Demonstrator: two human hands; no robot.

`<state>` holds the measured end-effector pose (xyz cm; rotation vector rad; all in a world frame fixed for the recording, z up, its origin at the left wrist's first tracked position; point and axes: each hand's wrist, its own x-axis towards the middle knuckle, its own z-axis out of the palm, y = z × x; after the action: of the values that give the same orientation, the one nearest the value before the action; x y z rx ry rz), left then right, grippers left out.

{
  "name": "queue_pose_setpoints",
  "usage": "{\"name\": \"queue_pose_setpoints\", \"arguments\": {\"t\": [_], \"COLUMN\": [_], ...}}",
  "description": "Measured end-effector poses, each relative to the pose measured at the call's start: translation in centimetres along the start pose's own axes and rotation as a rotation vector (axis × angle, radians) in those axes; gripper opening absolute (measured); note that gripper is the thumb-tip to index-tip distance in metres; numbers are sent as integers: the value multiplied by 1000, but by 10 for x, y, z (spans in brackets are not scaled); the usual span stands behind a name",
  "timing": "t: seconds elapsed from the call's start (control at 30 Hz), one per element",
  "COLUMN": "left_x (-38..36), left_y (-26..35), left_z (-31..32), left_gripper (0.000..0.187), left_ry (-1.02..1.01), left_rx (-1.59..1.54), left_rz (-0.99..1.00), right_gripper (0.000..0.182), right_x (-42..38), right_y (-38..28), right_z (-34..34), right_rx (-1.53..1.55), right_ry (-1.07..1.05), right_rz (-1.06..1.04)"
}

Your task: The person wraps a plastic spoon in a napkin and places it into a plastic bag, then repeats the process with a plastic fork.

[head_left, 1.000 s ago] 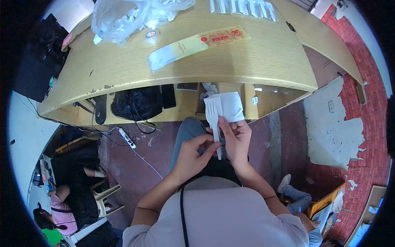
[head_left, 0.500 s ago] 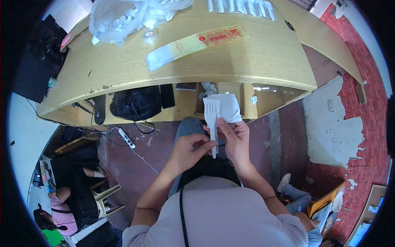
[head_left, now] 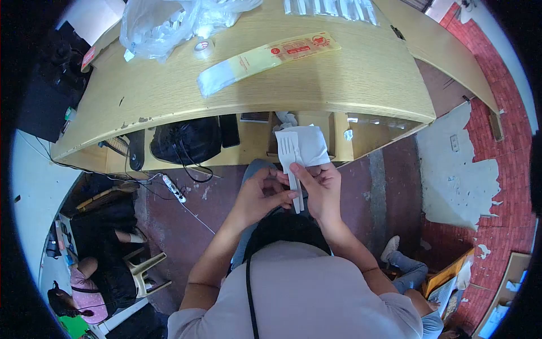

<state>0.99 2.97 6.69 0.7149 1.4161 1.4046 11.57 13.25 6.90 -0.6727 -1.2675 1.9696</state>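
Left hand (head_left: 261, 195) curled, fingertips pinching the handle of a white plastic fork (head_left: 291, 164) held below the desk edge, above the lap. Fork upright, tines toward the desk (head_left: 339, 85). Right hand (head_left: 322, 189) closed around a folded white napkin (head_left: 307, 144) lying behind the fork, thumb apparently pressed on the handle. On the desk, further back: clear plastic bag (head_left: 164, 25), tape roll (head_left: 201, 46), long yellow packet (head_left: 265, 56).
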Motion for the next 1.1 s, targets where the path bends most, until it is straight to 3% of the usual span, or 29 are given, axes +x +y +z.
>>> {"name": "queue_pose_setpoints", "arguments": {"t": [0.03, 0.1, 0.13, 0.2, 0.3, 0.4, 0.47, 0.7, 0.9, 0.97, 1.1], "left_x": [0, 3, 6, 14, 29, 36, 40, 41, 47, 51, 52], "left_y": [0, 1, 4, 11, 13, 21, 18, 10, 4, -4, -3], "left_z": [-3, -12, -12, -14, -17, -9, -8, -4, -10, -13, -12], "left_gripper": [27, 32, 32, 33, 29, 22, 21, 17, 16, 16, 15], "left_ry": [1, -34, -36, 108, 211, 186, 212, 383, 411, 411, 408], "left_rx": [0, 367, 367, -48, -3, -70, -96, 14, -66, -79, -168], "left_rz": [0, 284, 284, 274, 321, 255, 247, 299, 298, 299, 282], "right_gripper": [19, 19, 20, 21, 24, 27, 28, 29, 23, 17, 17], "right_x": [0, 2, 2, 2, 1, 2, 2, -1, -13, -16, -16], "right_y": [1, 3, 3, 2, -3, 1, 0, 12, 13, 12, 13], "right_z": [1, 1, 1, 4, 10, 9, 6, -2, -12, -6, -2], "right_rx": [5, 10, 16, 24, 110, 95, 2, -17, -334, -465, -597], "right_ry": [0, 3, -4, -13, -16, -28, -60, -127, -211, -115, -118], "right_rz": [-19, -40, -35, -26, 79, 69, 175, 76, 162, 38, -108]}}
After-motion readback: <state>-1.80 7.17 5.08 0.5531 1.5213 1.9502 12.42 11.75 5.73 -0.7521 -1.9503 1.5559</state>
